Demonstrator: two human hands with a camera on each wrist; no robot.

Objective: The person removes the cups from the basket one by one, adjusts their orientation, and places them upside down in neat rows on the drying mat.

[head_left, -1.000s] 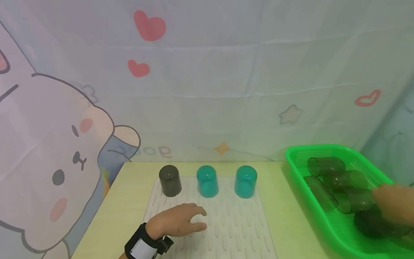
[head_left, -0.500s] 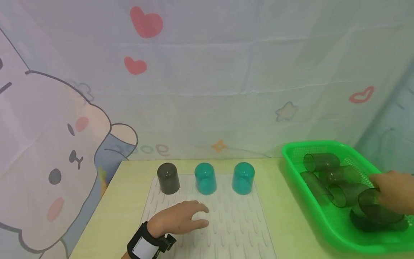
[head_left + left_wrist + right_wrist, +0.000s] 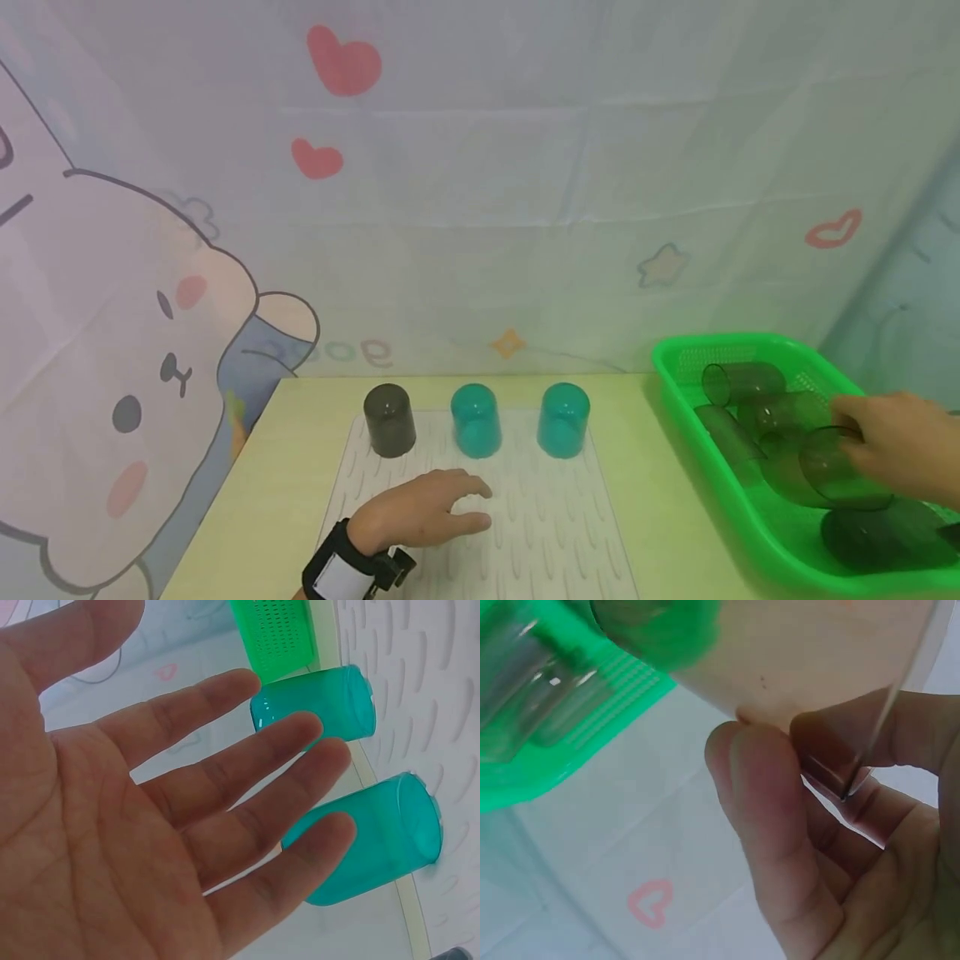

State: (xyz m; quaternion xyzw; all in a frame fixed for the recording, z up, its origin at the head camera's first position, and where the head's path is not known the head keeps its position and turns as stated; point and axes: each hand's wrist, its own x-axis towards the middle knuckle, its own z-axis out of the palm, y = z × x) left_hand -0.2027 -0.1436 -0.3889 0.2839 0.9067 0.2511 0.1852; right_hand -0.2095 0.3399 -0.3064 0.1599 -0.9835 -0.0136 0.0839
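My right hand (image 3: 903, 442) is over the green basket and grips a see-through dark cup (image 3: 847, 471) at its edge. In the right wrist view, thumb and fingers pinch the wall of that cup (image 3: 795, 667) near the rim. My left hand (image 3: 427, 510) holds nothing, palm down low over the white ridged mat (image 3: 547, 533); the left wrist view shows its spread fingers. Upside down along the mat's far edge stand a dark grey cup (image 3: 389, 421), a teal cup (image 3: 476, 421) and a second teal cup (image 3: 564, 421).
Several more dark see-through cups (image 3: 888, 537) lie on their sides in the green basket (image 3: 738, 508), which stands right of the mat on a pale yellow table (image 3: 675, 517). A printed cloth (image 3: 480, 208) hangs behind the table.
My right hand has moved left and raised the dark cup from the others in the basket. The left hand has barely moved. The head view has shifted slightly.
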